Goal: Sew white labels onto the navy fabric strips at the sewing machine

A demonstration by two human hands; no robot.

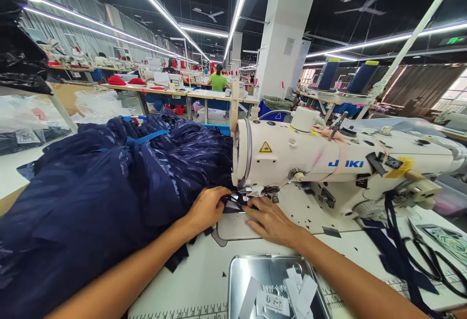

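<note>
Both my hands are at the needle end of a white sewing machine. My left hand has its fingers closed on the edge of a dark fabric piece, just left of the presser foot. On the other side, my right hand lies with fingers stretched along the machine bed, its tips touching the dark fabric by the foot. A large heap of navy fabric is piled to the left, reaching up to the machine head. The needle itself is hidden.
In front of the machine stands a metal tray with white labels. Black scissors and dark fabric strips lie at the right. Small dark scraps dot the bed. Farther back, a person in green sits among other machines.
</note>
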